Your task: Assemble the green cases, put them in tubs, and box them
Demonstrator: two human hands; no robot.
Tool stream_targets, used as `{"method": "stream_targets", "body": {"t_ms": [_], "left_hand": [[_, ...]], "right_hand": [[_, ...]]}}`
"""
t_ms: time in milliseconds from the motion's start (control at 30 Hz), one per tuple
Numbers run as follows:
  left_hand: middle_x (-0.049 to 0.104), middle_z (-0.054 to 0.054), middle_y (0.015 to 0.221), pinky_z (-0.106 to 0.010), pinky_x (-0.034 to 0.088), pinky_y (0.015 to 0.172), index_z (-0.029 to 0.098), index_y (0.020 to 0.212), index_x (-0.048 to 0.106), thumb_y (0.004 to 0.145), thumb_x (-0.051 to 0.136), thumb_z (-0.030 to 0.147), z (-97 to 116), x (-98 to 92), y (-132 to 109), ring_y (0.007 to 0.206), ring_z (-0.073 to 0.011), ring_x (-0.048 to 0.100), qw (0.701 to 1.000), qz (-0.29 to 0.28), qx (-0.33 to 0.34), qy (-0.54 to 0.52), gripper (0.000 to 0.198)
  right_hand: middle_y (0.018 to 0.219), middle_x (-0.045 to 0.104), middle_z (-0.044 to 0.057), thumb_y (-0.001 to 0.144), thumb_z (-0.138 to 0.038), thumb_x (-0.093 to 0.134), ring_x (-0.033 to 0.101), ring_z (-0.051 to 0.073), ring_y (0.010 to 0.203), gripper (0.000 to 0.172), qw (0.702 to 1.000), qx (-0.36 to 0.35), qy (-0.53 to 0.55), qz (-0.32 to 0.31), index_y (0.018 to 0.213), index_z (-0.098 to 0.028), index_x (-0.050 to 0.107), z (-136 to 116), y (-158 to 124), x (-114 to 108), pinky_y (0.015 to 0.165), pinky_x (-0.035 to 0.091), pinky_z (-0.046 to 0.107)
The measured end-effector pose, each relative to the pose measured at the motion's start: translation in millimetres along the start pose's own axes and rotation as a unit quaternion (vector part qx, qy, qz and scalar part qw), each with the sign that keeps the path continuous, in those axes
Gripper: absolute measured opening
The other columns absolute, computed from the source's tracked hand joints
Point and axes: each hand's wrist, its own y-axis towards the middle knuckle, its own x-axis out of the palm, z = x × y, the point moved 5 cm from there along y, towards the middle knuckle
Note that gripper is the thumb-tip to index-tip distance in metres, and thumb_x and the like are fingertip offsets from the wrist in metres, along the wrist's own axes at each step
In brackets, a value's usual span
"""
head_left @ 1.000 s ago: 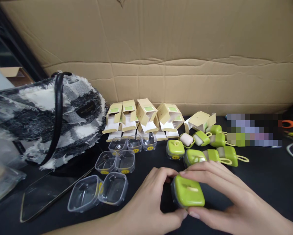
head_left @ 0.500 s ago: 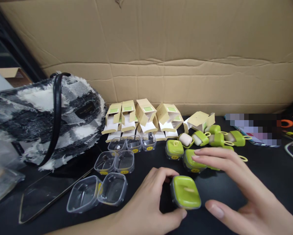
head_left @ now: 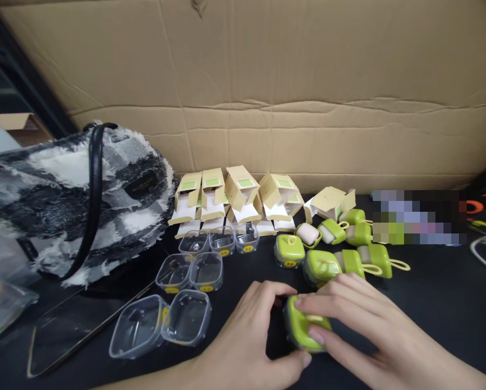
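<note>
In front of me stands a small clear plastic box topped by a glossy green case (head_left: 300, 324) with a cream loop. My left hand (head_left: 254, 333) is curled around the box's left side, fingers behind and thumb at the front edge. Over the top, my right hand (head_left: 360, 322) has its thumb and fingertips closed on the green case at the loop, partly covering it. Just behind are another boxed green case (head_left: 322, 264) and a further boxed one (head_left: 290, 249) with a yellow label. Loose green cases (head_left: 376, 260) with loops lie to the right.
Several clear boxes (head_left: 186, 319) stand at left in rows. Opened cardboard cartons (head_left: 243, 187) line the back, before a tall cardboard sheet (head_left: 267, 65). A shaggy black-and-white bag (head_left: 59, 200) fills the left. Orange-handled scissors (head_left: 475, 207) lie far right.
My right hand has moved left and down, from open above the boxed cases onto the green case in front. My left hand stays around the same box.
</note>
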Motion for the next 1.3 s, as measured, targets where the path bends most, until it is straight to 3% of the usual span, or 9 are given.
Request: {"method": "stream_targets", "body": {"t_ms": [233, 400, 500, 667, 733, 833, 967, 1100, 1300], "left_hand": [[0.064, -0.018, 0.121, -0.051, 0.051, 0.092, 0.014, 0.126, 0.051, 0.081, 0.07, 0.017, 11, -2.8, 1, 0.107, -0.0361, 0.061, 0.964, -0.019, 0.13, 0.231, 0.048], [0.059, -0.021, 0.129, -0.053, 0.051, 0.092, 0.014, 0.137, 0.048, 0.091, 0.056, 0.016, 16, -14.2, 6, 0.112, -0.0384, 0.059, 0.934, 0.03, 0.106, 0.339, 0.047], [0.065, -0.022, 0.112, -0.052, 0.056, 0.08, 0.009, 0.138, 0.05, 0.091, 0.056, 0.017, 19, -7.2, 13, 0.097, -0.0387, 0.064, 0.901, 0.024, 0.084, 0.424, 0.048], [0.069, -0.018, 0.104, -0.048, 0.057, 0.078, 0.005, 0.14, 0.048, 0.087, 0.068, 0.026, 38, -11.1, 13, 0.09, -0.0341, 0.065, 0.848, 0.098, 0.114, 0.508, 0.06], [0.067, -0.018, 0.111, -0.051, 0.056, 0.084, 0.006, 0.136, 0.052, 0.084, 0.072, 0.037, 45, -27.3, 2, 0.097, -0.0354, 0.063, 0.857, 0.09, 0.118, 0.493, 0.064], [0.067, -0.011, 0.115, -0.046, 0.054, 0.09, 0.018, 0.122, 0.064, 0.074, 0.08, 0.031, 39, -56.2, -24, 0.108, -0.0342, 0.06, 0.885, -0.015, 0.093, 0.456, 0.052], [0.058, -0.008, 0.131, -0.055, 0.046, 0.099, 0.029, 0.124, 0.062, 0.05, 0.066, 0.004, 8, -97.6, -56, 0.124, -0.0406, 0.048, 0.892, 0.05, 0.036, 0.448, 0.079], [0.056, -0.006, 0.131, -0.061, 0.043, 0.097, 0.036, 0.118, 0.065, 0.052, 0.057, 0.0, -11, -100.3, -60, 0.122, -0.0405, 0.049, 0.893, 0.039, -0.018, 0.447, 0.075], [0.063, -0.005, 0.119, -0.048, 0.048, 0.091, 0.028, 0.099, 0.067, 0.058, 0.057, -0.002, 21, -84.8, -49, 0.108, -0.0331, 0.059, 0.909, -0.028, 0.005, 0.416, 0.053]], "right_hand": [[0.103, 0.076, 0.0, 0.086, -0.024, 0.064, 0.073, 0.015, 0.092, 0.036, 1.0, -0.012, -0.018, 0.02, 0.121, -0.027, 0.056, 9, -2, -21, 0.079, 0.059, 0.023], [0.116, 0.068, 0.014, 0.087, -0.037, 0.062, 0.067, 0.033, 0.105, 0.037, 0.976, 0.031, -0.214, 0.026, 0.121, -0.022, 0.059, 53, -9, -47, 0.081, 0.057, 0.051], [0.114, 0.067, 0.023, 0.081, -0.049, 0.068, 0.067, 0.042, 0.102, 0.051, 0.957, 0.013, -0.29, -0.016, 0.116, -0.012, 0.064, 77, -16, -43, 0.076, 0.057, 0.056], [0.111, 0.071, 0.019, 0.08, -0.044, 0.067, 0.068, 0.041, 0.1, 0.031, 0.946, 0.008, -0.323, -0.035, 0.097, -0.017, 0.07, 92, -23, -28, 0.078, 0.055, 0.055], [0.111, 0.072, 0.015, 0.077, -0.044, 0.07, 0.068, 0.04, 0.101, 0.03, 0.946, 0.003, -0.324, -0.034, 0.095, -0.02, 0.069, 92, -23, -26, 0.081, 0.053, 0.054], [0.11, 0.073, 0.011, 0.075, -0.04, 0.072, 0.068, 0.036, 0.101, 0.03, 0.945, -0.008, -0.324, -0.028, 0.097, -0.022, 0.067, 88, -21, -29, 0.086, 0.05, 0.052], [0.114, 0.072, 0.012, 0.075, -0.035, 0.07, 0.069, 0.033, 0.097, 0.033, 0.943, -0.019, -0.332, -0.008, 0.104, -0.019, 0.065, 78, -17, -39, 0.087, 0.047, 0.052], [0.119, 0.067, 0.017, 0.082, -0.031, 0.063, 0.068, 0.035, 0.1, 0.032, 0.938, -0.021, -0.346, 0.023, 0.11, -0.017, 0.062, 68, -12, -49, 0.087, 0.046, 0.055], [0.128, 0.061, 0.015, 0.084, -0.041, 0.06, 0.065, 0.034, 0.107, 0.028, 0.947, 0.038, -0.298, 0.116, 0.106, -0.022, 0.059, 62, -11, -63, 0.086, 0.052, 0.054]]}}
